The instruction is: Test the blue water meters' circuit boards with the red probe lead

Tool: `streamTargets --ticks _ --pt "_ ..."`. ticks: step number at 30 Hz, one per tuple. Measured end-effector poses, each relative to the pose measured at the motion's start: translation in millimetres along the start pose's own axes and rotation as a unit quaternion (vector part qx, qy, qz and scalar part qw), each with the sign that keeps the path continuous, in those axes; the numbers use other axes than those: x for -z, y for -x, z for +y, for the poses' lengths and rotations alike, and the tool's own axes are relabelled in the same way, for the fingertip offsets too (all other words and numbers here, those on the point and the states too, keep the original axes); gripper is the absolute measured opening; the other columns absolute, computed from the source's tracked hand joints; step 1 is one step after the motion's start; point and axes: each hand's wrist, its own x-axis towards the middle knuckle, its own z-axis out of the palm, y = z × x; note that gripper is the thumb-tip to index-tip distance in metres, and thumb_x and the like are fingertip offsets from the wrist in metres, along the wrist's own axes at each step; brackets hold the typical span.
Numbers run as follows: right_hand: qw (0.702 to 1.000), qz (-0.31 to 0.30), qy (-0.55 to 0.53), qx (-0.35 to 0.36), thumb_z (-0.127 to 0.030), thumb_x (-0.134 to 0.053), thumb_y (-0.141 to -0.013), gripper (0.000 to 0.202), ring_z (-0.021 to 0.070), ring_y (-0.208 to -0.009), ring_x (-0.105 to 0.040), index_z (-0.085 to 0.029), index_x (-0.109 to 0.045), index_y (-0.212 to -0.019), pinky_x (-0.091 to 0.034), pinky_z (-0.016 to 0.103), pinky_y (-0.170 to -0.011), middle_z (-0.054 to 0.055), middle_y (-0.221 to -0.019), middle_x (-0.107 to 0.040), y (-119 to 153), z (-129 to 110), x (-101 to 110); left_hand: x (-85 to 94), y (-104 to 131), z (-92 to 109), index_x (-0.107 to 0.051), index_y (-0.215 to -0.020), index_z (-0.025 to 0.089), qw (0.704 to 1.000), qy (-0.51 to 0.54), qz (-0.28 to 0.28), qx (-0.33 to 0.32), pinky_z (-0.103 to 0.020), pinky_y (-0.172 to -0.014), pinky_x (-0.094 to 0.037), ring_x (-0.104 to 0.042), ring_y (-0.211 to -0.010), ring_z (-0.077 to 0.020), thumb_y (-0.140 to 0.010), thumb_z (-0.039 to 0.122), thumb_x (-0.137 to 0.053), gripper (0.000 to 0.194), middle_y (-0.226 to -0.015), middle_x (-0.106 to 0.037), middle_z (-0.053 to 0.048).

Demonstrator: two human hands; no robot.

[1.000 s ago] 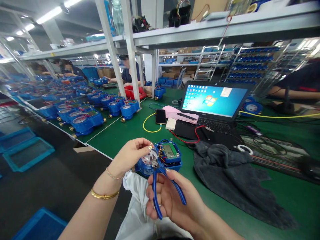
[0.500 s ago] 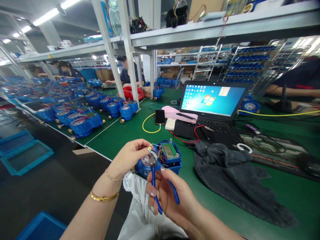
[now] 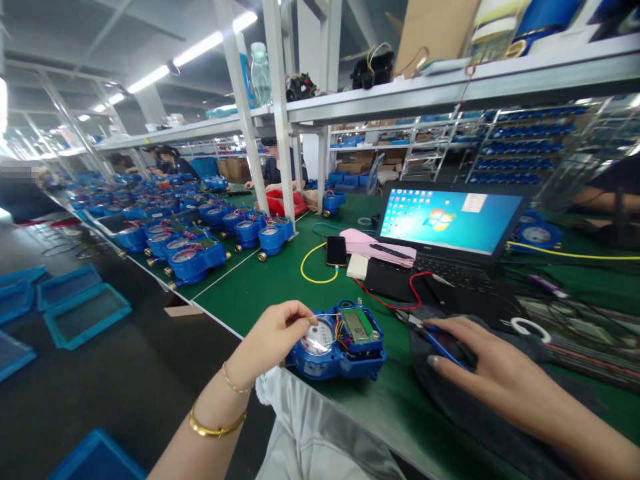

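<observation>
Just in front of me on the green bench sits a blue water meter [image 3: 320,360], with a round dial and an open housing showing a small display [image 3: 356,327] and coloured wires. My left hand [image 3: 280,333] is at the dial's left edge, thumb and forefinger pinched on a thin pale wire [image 3: 327,315] that runs towards the housing. To the right, my right hand [image 3: 485,360] has its fingers around the blue handles of a pair of pliers [image 3: 443,345], low over a dark grey cloth [image 3: 430,387]. The pliers' metal jaws point left, away from the meter's dial.
Behind the meter are a phone [image 3: 336,251] on a yellow cable, pink papers [image 3: 365,243] and an open laptop [image 3: 450,220]. Several more blue meters [image 3: 195,260] line the bench at left. A metal shelf [image 3: 400,100] spans overhead. Blue trays [image 3: 85,317] lie on the floor.
My right hand has carried the pliers from the meter's dial rightwards to the dark cloth. My left hand stays pinched at the dial. The view has shifted a little.
</observation>
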Motion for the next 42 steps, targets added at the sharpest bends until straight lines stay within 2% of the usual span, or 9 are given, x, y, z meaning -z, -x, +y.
streamTargets --ticks 2,5,8,13,18,22,30,36,42 --pt "0.989 0.018 0.148 0.017 -0.041 -0.056 -0.074 0.046 0.0327 -0.095 -0.062 -0.019 -0.061 -0.114 -0.05 0.049 -0.084 0.014 -0.111 -0.062 -5 28 -5 2.1 4 1 -0.059 -0.08 0.017 1.0 -0.02 -0.002 0.008 -0.026 -0.057 -0.039 -0.052 -0.063 -0.0148 -0.076 0.036 -0.05 0.022 -0.073 -0.058 -0.001" --pt "0.969 0.012 0.242 0.043 -0.037 -0.057 -0.073 0.05 0.0334 -0.102 -0.059 -0.014 -0.06 -0.118 -0.046 0.052 -0.091 0.016 -0.114 -0.062 -5 57 -15 8.2 9 -2 -0.056 -0.08 0.018 0.996 -0.083 -0.003 0.014 -0.028 -0.059 -0.041 -0.053 -0.065 -0.0165 -0.079 0.044 -0.045 0.028 -0.075 -0.056 -0.001" --pt "0.972 0.036 0.226 0.058 -0.041 -0.056 -0.077 0.05 0.034 -0.111 -0.055 -0.013 -0.06 -0.118 -0.042 0.055 -0.097 0.017 -0.122 -0.059 -7 64 -14 18.4 15 -7 -0.057 -0.079 0.02 0.984 -0.176 0.024 -0.01 -0.031 -0.069 -0.044 -0.055 -0.074 -0.019 -0.08 0.046 -0.041 0.03 -0.081 -0.059 -0.002" --pt "0.992 0.02 0.107 0.065 -0.031 -0.039 -0.088 0.035 0.0246 -0.1 -0.062 -0.016 -0.063 -0.11 -0.05 0.039 -0.087 0.012 -0.112 -0.064 -31 38 6 30.2 20 1 -0.061 -0.07 0.022 0.959 -0.254 0.113 -0.048 -0.034 -0.075 -0.045 -0.057 -0.078 -0.0227 -0.083 0.053 -0.036 0.042 -0.076 -0.063 -0.004" --pt "0.991 -0.029 0.123 0.033 -0.017 -0.044 -0.086 0.031 0.0215 -0.097 -0.064 -0.022 -0.067 -0.106 -0.047 0.031 -0.084 0.005 -0.105 -0.07 -69 14 10 4.4 8 19 -0.063 -0.102 0.025 0.956 -0.248 0.098 -0.126 -0.038 -0.089 -0.045 -0.056 -0.102 -0.0256 -0.083 0.055 -0.044 0.04 -0.111 -0.061 -0.006" --pt "0.984 -0.02 0.172 -0.035 -0.013 -0.049 -0.086 0.026 0.0197 -0.092 -0.065 -0.02 -0.07 -0.1 -0.047 0.029 -0.083 0.005 -0.097 -0.072 -93 30 14 -26.8 -4 14 -0.041 -0.135 0.024 0.953 -0.269 0.016 -0.137 -0.047 -0.106 -0.033 -0.04 -0.126 -0.0295 -0.072 0.045 -0.062 0.069 -0.139 -0.042 -0.009" --pt "0.939 0.026 0.251 -0.233 -0.034 -0.054 -0.092 0.022 0.0174 -0.089 -0.063 -0.015 -0.064 -0.091 -0.05 0.039 -0.083 0.005 -0.095 -0.066 -123 93 38 -43.5 -10 -16 -0.037 -0.138 0.021 0.935 -0.325 0.04 -0.133 -0.055 -0.106 -0.033 -0.039 -0.128 -0.0334 -0.072 0.045 -0.064 0.075 -0.137 -0.046 -0.012" --pt "0.94 0.015 0.241 -0.239 -0.032 -0.057 -0.091 0.023 0.0209 -0.101 -0.059 -0.016 -0.061 -0.107 -0.049 0.043 -0.089 0.007 -0.112 -0.061 -157 110 25 -44.7 -7 -22 -0.033 -0.14 0.02 0.922 -0.339 0.067 -0.172 -0.057 -0.105 -0.034 -0.04 -0.128 -0.035 -0.074 0.052 -0.062 0.079 -0.137 -0.046 -0.014" --pt "0.956 0.003 0.191 -0.222 -0.028 -0.058 -0.09 0.02 0.0222 -0.106 -0.056 -0.015 -0.061 -0.105 -0.046 0.045 -0.091 0.008 -0.118 -0.058 -171 113 15 -46.7 -3 -7 -0.036 -0.138 0.013 0.933 -0.334 0.041 -0.129 -0.056 -0.108 -0.031 -0.036 -0.131 -0.0361 -0.072 0.049 -0.066 0.081 -0.14 -0.043 -0.016"
